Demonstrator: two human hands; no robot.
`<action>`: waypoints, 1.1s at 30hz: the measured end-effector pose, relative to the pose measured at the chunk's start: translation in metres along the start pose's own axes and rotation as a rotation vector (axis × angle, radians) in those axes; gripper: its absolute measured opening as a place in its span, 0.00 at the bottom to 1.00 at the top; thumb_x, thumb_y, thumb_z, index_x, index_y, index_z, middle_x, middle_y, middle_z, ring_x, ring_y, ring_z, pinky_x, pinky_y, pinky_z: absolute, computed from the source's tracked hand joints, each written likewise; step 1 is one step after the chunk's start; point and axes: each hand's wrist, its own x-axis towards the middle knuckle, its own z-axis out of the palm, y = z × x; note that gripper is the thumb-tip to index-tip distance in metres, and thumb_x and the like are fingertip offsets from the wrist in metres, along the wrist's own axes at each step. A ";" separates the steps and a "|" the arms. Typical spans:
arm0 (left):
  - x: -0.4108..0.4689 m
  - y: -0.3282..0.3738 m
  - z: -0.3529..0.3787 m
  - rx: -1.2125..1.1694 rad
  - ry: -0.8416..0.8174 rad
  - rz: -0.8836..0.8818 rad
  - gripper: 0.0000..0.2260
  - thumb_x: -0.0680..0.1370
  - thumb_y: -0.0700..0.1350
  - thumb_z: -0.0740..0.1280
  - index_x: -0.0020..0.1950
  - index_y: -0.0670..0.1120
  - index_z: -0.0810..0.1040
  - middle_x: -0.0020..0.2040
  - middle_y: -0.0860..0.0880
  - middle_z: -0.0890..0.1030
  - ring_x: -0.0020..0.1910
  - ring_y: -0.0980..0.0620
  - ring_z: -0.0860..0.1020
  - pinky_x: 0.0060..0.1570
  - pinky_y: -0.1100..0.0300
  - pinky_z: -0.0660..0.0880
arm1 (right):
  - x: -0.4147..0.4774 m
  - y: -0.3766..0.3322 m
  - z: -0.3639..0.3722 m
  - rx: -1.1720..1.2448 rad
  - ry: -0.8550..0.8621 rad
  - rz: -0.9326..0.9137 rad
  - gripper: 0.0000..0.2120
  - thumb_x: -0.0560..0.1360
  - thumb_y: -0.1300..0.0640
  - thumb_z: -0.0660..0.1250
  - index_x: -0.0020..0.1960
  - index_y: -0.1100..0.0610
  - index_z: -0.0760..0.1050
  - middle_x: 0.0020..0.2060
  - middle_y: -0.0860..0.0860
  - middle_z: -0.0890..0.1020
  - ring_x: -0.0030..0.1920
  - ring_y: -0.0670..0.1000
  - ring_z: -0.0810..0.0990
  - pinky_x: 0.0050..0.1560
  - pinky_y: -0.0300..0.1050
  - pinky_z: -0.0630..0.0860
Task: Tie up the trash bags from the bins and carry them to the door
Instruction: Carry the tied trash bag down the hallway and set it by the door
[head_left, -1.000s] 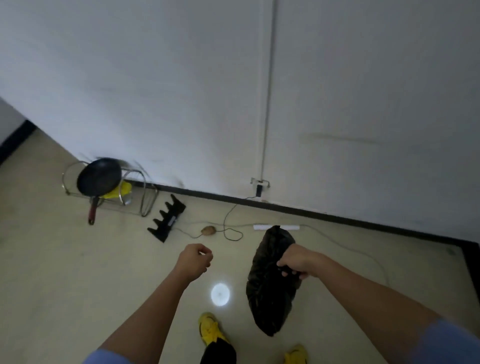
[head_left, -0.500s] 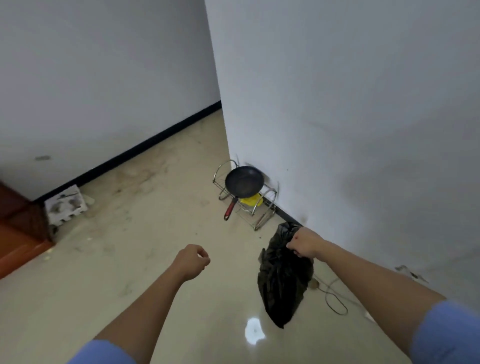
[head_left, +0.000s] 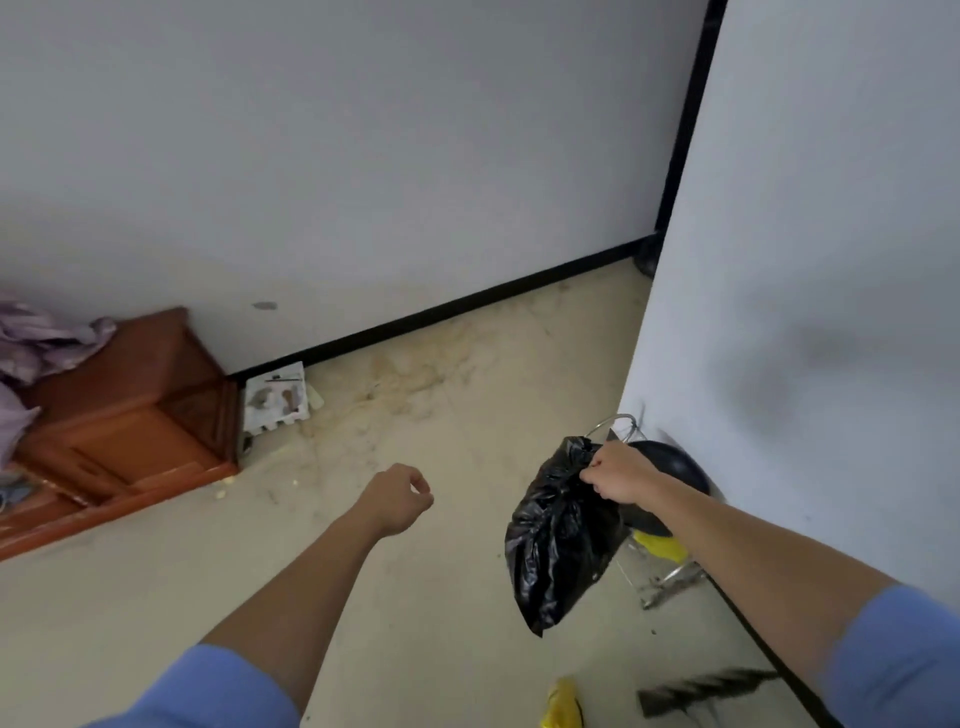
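Observation:
A black trash bag (head_left: 558, 540) hangs in the air, bunched together at its top. My right hand (head_left: 621, 474) grips that bunched neck from the right, and the bag dangles below it above the floor. My left hand (head_left: 399, 498) is held out to the left of the bag, curled into a loose fist with nothing in it. Both forearms are bare, with blue sleeves at the bottom edge.
A white wall corner (head_left: 779, 312) stands close on the right, with a wire rack (head_left: 670, 577) and a black pan (head_left: 670, 470) at its foot. A brown wooden cabinet (head_left: 130, 415) and a white foam piece (head_left: 278, 397) sit at the left wall. Beige floor (head_left: 441, 415) stretches ahead.
My view has swung to the left: the wire rack and pan moved from the middle to the right, and the wooden cabinet came into sight. The bag stays in my right hand.

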 end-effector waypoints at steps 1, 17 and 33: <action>0.020 0.003 -0.015 -0.003 0.003 -0.015 0.09 0.76 0.46 0.67 0.52 0.43 0.80 0.53 0.40 0.81 0.51 0.42 0.80 0.51 0.55 0.75 | 0.025 -0.015 -0.008 0.006 -0.011 -0.005 0.11 0.74 0.58 0.66 0.34 0.60 0.72 0.31 0.57 0.75 0.34 0.53 0.74 0.38 0.45 0.66; 0.364 0.014 -0.212 -0.054 0.030 -0.029 0.09 0.76 0.46 0.67 0.52 0.43 0.80 0.55 0.41 0.81 0.54 0.42 0.80 0.55 0.52 0.77 | 0.364 -0.199 -0.130 0.043 0.032 0.036 0.13 0.72 0.61 0.66 0.30 0.61 0.74 0.24 0.57 0.77 0.25 0.54 0.72 0.30 0.43 0.69; 0.744 0.217 -0.318 0.062 -0.201 0.227 0.09 0.76 0.46 0.67 0.53 0.44 0.80 0.51 0.42 0.82 0.49 0.43 0.82 0.53 0.52 0.79 | 0.609 -0.207 -0.309 0.282 0.226 0.318 0.15 0.72 0.62 0.67 0.27 0.59 0.73 0.24 0.55 0.77 0.26 0.52 0.75 0.33 0.41 0.71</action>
